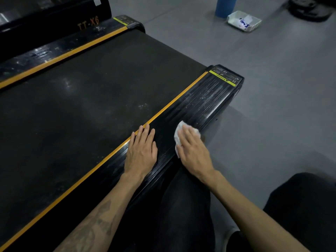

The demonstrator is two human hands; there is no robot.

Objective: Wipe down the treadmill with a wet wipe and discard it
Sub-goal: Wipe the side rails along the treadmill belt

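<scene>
In the head view, the wet wipe (179, 137) is being pressed flat against the ribbed side rail (200, 100) of the treadmill (91, 88), near the rail's outer edge and short of the yellow warning label (222, 78) at its end. The wipe is being covered by the right hand (192, 148), whose fingers are lying straight over it; white folds are showing past the fingertips and beside the thumb. The left hand (141, 150) is being rested palm-down on the same rail, fingers straight and holding nothing, its fingertips reaching the orange stripe (174, 100) beside the belt (81, 110).

The wipe is judged to be thin, limp and damp: it is likely to bunch or slide under the palm unless pressure is being kept even, and it is best gripped by a gathered fold once wiping is done. The rail's grooves are still looking dusty toward the label. A white tray (244, 20) and a blue container (225, 6) are standing on the grey floor (272, 88), well apart from the hands.
</scene>
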